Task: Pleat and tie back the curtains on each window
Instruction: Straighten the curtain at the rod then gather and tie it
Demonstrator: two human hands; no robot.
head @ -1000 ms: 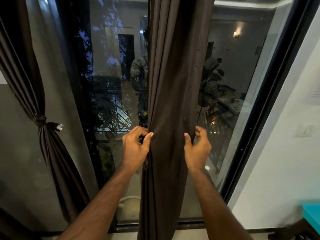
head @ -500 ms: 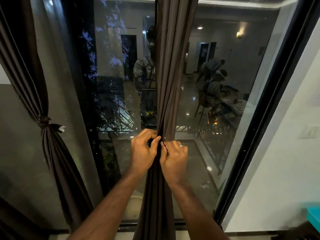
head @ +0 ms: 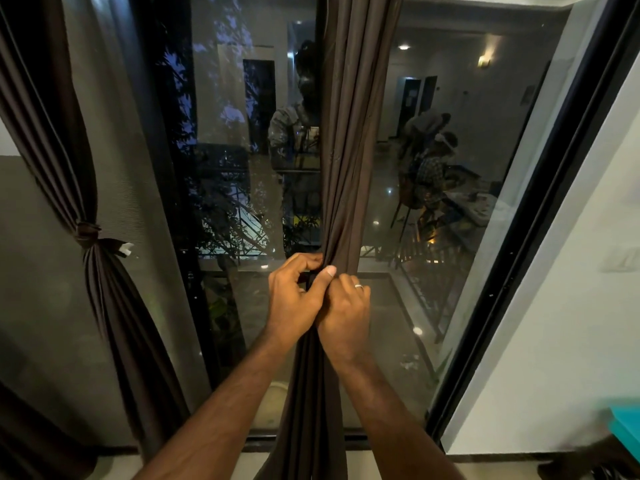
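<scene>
A dark brown curtain hangs down the middle of the window, gathered into narrow folds at waist height. My left hand grips the bunched folds from the left, thumb pressed across the front. My right hand, a ring on one finger, holds the same bunch just below and to the right, touching my left hand. At the left a second brown curtain is drawn aside and knotted with a tie of the same fabric.
The dark window glass reflects a lit room with people. A black window frame runs diagonally on the right, beside a white wall. A teal object shows at the lower right edge.
My hands came together, gathering the spread curtain into a tight bunch. Since half a second ago they have held the bunch almost still.
</scene>
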